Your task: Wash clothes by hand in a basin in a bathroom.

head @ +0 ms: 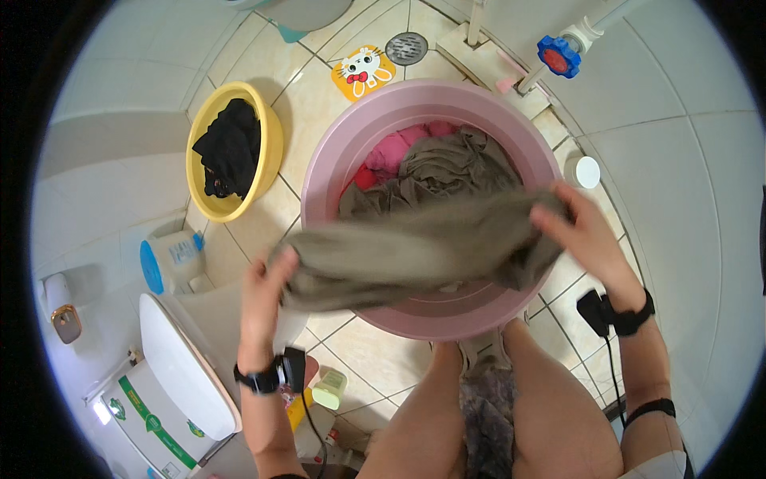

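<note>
A grey-brown cloth garment (413,248), blurred by motion, is stretched between my hands across the near half of a large pink plastic tub (335,155). My left hand (266,287) grips its left end, just outside the tub's rim. At the right rim, my right hand (577,236) holds the other end, with the thumb on top. Inside the tub lie more grey-brown cloth (458,164) and a bright pink cloth (398,146), bunched together. The held garment hides part of the tub's inside.
Left of the tub stands a yellow basin (272,141) holding black clothing (230,149). A toilet (185,365) is at lower left, near a blue-lidded container (173,260). A white-lidded jar (583,172), a floor drain (407,48) and a blue valve handle (559,57) are to the right and beyond.
</note>
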`<action>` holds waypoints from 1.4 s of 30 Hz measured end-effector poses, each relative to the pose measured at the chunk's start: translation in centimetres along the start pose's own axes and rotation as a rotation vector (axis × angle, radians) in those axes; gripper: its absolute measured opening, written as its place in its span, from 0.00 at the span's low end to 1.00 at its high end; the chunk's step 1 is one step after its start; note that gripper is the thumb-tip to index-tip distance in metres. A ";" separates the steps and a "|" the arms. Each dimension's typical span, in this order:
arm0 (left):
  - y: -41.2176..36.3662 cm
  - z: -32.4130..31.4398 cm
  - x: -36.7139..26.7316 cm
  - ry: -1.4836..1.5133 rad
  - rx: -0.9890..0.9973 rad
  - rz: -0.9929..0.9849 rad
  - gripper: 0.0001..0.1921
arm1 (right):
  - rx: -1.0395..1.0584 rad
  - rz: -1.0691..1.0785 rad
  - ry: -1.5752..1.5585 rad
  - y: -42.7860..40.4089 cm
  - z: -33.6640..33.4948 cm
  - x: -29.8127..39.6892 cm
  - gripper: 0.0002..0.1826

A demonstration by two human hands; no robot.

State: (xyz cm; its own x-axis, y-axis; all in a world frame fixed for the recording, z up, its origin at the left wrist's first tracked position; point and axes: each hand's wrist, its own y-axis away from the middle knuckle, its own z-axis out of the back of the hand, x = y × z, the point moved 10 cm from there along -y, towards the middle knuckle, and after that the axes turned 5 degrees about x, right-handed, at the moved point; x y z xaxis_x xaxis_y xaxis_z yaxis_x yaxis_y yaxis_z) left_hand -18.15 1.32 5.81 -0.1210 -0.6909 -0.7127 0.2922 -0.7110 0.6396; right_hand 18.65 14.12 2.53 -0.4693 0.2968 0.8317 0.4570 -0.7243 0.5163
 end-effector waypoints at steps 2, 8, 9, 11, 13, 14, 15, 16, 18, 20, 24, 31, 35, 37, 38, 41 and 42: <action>-2.9 3.1 -1.1 0.222 -0.184 -0.257 0.19 | -0.223 0.174 -0.227 -2.2 2.0 1.2 0.18; -3.3 -10.7 -4.5 -0.773 0.018 -0.665 0.23 | -0.218 0.521 0.447 -4.4 -3.4 5.4 0.20; -3.4 -14.1 -2.8 -0.820 0.179 -0.685 0.23 | -0.011 0.497 0.457 -5.2 -6.5 3.9 0.21; -3.8 -17.2 0.6 -0.873 0.329 -0.699 0.24 | 0.340 0.455 0.624 -5.4 -12.5 1.4 0.23; -3.0 -19.1 1.9 -1.334 0.118 -1.017 0.17 | 0.476 0.422 0.796 -4.9 -15.5 -1.7 0.24; -3.0 -19.7 2.1 -1.321 0.128 -1.028 0.17 | 0.397 0.555 1.016 -4.4 -16.1 -3.2 0.24; -4.0 -20.0 4.4 -1.390 0.325 -0.857 0.14 | 0.317 0.699 1.225 -3.7 -16.8 -3.1 0.23; -4.6 -19.9 6.9 -1.446 0.519 -0.677 0.12 | 0.320 0.695 1.222 -3.4 -16.7 -3.7 0.23; -2.9 -18.9 7.7 -1.335 0.567 -0.640 0.08 | 0.622 0.479 1.507 -2.9 -17.3 -7.1 0.19; -2.1 -17.8 9.0 -1.338 0.717 -0.316 0.08 | 0.747 0.427 1.462 -1.8 -17.2 -8.1 0.16; 1.1 -17.7 5.1 -1.410 0.634 -0.762 0.10 | 0.863 0.533 1.420 1.7 -17.2 -5.8 0.11; 3.3 -19.8 0.0 -0.989 0.472 -0.973 0.32 | 0.870 0.735 0.652 6.9 -15.3 5.0 0.06; 2.2 -18.7 1.9 -1.162 0.507 -0.898 0.27 | 0.905 0.559 0.663 6.9 -13.6 5.2 0.13; 2.3 -16.2 1.1 -1.112 0.568 -0.856 0.24 | 0.846 0.429 0.798 6.6 -11.9 4.3 0.16; 3.6 -14.8 -0.9 -1.015 0.548 -0.953 0.21 | 0.645 0.338 0.803 5.5 -10.0 4.4 0.19; 7.5 -11.7 -6.6 -1.049 0.450 -1.002 0.16 | 0.411 0.354 0.809 5.4 -7.4 6.3 0.21; 8.4 -11.4 -8.0 -1.041 0.452 -1.022 0.13 | 0.360 0.456 0.825 5.9 -6.9 7.4 0.22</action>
State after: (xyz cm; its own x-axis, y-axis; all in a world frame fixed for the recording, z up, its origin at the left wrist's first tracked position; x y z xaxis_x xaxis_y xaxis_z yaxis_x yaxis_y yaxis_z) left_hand -3.89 2.34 13.60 -0.7334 0.4598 -0.5007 -0.6093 -0.7713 0.1841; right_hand 12.65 7.74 10.31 -0.5069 -0.5833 0.6347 0.8602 -0.3896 0.3289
